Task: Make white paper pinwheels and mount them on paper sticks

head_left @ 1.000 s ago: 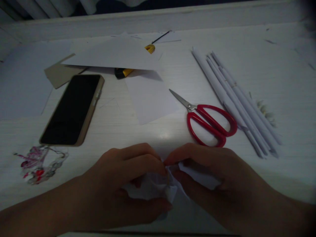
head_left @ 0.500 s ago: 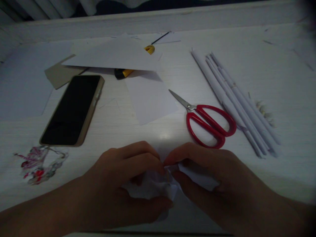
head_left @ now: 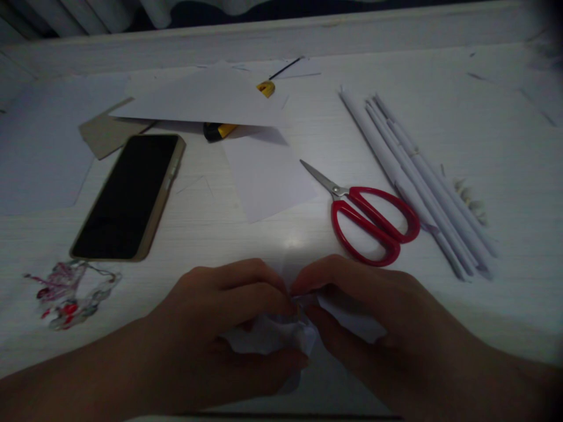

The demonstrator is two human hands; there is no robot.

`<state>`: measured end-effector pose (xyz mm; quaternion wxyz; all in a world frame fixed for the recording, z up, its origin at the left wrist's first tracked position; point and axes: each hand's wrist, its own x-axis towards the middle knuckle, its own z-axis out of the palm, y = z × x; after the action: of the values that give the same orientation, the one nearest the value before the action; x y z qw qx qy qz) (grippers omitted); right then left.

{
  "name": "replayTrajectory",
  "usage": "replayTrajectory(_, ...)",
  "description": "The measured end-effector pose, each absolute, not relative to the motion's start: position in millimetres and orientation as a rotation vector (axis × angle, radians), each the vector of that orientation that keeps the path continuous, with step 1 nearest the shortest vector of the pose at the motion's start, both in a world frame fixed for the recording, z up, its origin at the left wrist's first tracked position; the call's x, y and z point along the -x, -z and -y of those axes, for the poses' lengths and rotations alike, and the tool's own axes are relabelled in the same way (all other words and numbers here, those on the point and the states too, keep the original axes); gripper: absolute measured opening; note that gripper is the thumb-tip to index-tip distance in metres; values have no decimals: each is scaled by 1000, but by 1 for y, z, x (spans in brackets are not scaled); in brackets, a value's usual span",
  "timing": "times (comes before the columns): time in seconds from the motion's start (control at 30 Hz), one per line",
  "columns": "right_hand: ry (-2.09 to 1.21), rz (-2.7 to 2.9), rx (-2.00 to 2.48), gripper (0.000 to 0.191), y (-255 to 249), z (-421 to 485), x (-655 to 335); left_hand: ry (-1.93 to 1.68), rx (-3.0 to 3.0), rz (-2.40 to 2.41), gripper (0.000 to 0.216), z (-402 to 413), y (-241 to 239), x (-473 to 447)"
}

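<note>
Near the front edge of the white table, both hands meet over a small piece of folded white paper (head_left: pixel 303 335). My left hand (head_left: pixel 229 328) is closed on its left side, thumb below and fingers above. My right hand (head_left: pixel 365 322) pinches the paper's upper right part between thumb and forefinger. The fingers hide much of the paper, and its exact shape is hard to make out in the dim light. Just beyond my right hand lie scissors (head_left: pixel 373 220) with red handles, their blades together and pointing away to the left.
Left stands a phone (head_left: pixel 129 196) lying face up, with a beaded charm (head_left: pixel 65 308) by its lower end. Several rolled paper tubes (head_left: pixel 413 176) lie at right. Behind, a paper sheet (head_left: pixel 197 99) partly covers a yellow-and-black cutter (head_left: pixel 217 131). A smaller sheet (head_left: pixel 268 176) lies mid-table.
My left fingers have dipped slightly over the paper, covering a little more of it. Both hands keep their hold, and the things on the table stay where they were.
</note>
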<state>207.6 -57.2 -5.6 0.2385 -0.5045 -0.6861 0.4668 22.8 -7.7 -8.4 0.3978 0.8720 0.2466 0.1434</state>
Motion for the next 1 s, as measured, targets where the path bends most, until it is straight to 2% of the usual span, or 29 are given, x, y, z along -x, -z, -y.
replayTrajectory(0.5,-1230,1881,1345,28,8,61,-208,-361,-2127,-621,18,8,8,-25)
replayTrajectory(0.67,-957,1936,1325,19,4,61,-212,-391,-2099,-668,18,9,7,-24)
replayTrajectory(0.8,-746,2129,1176,24,4,55,-213,-406,-2060,-709,20,9,6,-23)
replayTrajectory(0.9,-824,2209,1175,28,6,53,-212,-419,-2033,-720,18,8,8,-23)
replayTrajectory(1.0,-919,2180,1202,22,8,55,-212,-350,-2002,-757,16,6,9,-25)
